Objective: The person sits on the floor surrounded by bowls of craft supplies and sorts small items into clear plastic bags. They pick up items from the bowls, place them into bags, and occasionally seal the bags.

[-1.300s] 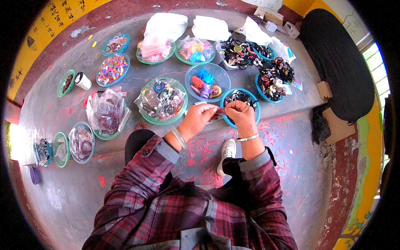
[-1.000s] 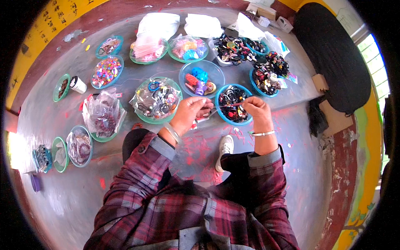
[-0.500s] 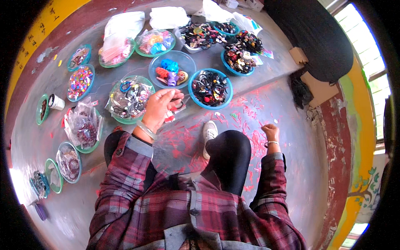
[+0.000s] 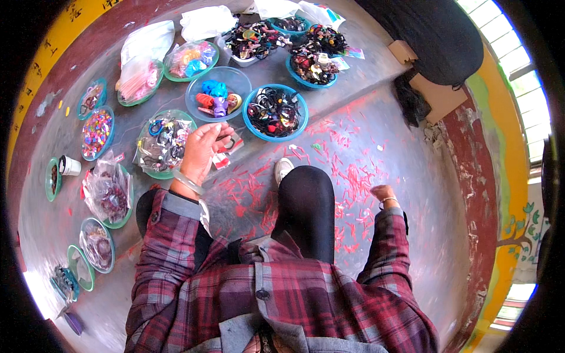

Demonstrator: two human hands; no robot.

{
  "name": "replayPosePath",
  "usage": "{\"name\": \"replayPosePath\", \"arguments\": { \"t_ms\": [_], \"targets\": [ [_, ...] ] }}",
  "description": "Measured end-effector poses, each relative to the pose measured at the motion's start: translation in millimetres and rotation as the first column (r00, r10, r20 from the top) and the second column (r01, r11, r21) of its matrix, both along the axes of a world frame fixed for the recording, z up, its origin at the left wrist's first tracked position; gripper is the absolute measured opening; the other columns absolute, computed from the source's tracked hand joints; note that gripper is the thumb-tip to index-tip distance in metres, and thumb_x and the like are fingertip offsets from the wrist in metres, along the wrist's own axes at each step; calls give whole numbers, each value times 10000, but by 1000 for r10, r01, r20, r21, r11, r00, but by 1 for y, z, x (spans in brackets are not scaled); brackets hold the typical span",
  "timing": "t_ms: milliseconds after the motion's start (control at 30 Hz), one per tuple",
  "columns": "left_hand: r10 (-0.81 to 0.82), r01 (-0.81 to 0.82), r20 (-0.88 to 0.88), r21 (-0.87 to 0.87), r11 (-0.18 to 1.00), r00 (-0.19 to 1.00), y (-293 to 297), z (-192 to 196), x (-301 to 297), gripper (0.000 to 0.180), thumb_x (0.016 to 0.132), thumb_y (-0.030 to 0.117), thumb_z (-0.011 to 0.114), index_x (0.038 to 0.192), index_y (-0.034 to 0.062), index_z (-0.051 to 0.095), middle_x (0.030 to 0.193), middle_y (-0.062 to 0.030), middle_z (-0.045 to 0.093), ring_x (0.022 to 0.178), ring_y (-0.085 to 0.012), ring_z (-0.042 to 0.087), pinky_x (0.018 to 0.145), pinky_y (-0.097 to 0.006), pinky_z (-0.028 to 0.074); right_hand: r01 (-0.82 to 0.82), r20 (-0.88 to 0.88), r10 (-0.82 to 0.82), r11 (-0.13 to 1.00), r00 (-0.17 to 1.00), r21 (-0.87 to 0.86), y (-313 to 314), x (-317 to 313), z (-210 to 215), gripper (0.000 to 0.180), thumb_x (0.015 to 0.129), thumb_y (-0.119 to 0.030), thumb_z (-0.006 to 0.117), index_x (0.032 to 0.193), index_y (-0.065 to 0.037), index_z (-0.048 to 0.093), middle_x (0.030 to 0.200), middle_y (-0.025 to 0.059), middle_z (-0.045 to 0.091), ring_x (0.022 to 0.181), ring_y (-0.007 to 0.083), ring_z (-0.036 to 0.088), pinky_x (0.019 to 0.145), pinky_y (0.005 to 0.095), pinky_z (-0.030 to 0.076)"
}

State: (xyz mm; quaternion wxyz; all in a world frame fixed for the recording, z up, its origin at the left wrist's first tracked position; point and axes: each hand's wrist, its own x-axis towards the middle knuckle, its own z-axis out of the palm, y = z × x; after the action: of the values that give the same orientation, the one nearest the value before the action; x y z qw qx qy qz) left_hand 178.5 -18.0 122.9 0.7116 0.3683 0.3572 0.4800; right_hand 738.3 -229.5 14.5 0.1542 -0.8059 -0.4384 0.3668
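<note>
Two hands apart | left hand (image 4: 202,148) pinches small card (image 4: 231,143), blue bowl (image 4: 275,112) just ahead-right | right hand (image 4: 382,193) closed at floor (image 4: 376,147), contents we cannot tell

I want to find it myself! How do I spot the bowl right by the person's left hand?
Start at the left hand raised over the grey floor. Just left of it sits a green-rimmed bowl under clear plastic, holding dark mixed hair clips. The blue-rimmed bowl on the other side is uncovered.
</note>
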Motion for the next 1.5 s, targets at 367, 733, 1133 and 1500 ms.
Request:
{"name": "replayPosePath", "arguments": {
  "t_ms": [367, 733, 1133, 1500],
  "targets": [
    [35, -35, -20, -2, 999, 999, -5, 1, -12, 214, 893, 136, 478, 977, -40, 564, 942, -128, 604, 887, -207, 600, 782, -304, 493, 335, -436, -350, 935, 829, -113, 6, -34, 57, 407, 891, -381, 387, 1165, -110, 516, 1112, 125, 574, 1014, 257, 557, 867, 388, 423],
    [1, -1, 1, 7, 1000, 1000, -3, 1, -6, 222, 896, 146, 473, 982, -37, 565, 938, -120, 602, 880, -196, 600, 774, -293, 495, 554, -878, -125, 814, 461, 175, 16, -76, 96, 383, 888, -327, 440, 1111, -28, 525, 1075, 130, 586, 1004, 308, 557, 872, 408, 434],
    [-43, 43, 9, 13, 999, 999, -4, 9, -1, 219, 901, 136, 464, 982, -44, 557, 945, -123, 599, 872, -194, 600, 772, -295, 499, 607, -386, -735, 678, 558, -415, -52, 19, -60, 191, 832, -213, 514, 906, -73, 622, 849, 116, 647, 747, 268, 619, 659, 369, 498],
    [6, 1, 146, -42, 999, 989, -7, 11, -11, 232, 904, 155, 456, 994, -41, 544, 918, -146, 608, 821, -197, 612, 742, -287, 517, 116, -492, 113, 904, 863, 412, 179, -250, 187, 335, 789, -135, 606, 1105, -41, 548, 920, 47, 592, 749, 131, 567, 619, 261, 480]
  ]
}}
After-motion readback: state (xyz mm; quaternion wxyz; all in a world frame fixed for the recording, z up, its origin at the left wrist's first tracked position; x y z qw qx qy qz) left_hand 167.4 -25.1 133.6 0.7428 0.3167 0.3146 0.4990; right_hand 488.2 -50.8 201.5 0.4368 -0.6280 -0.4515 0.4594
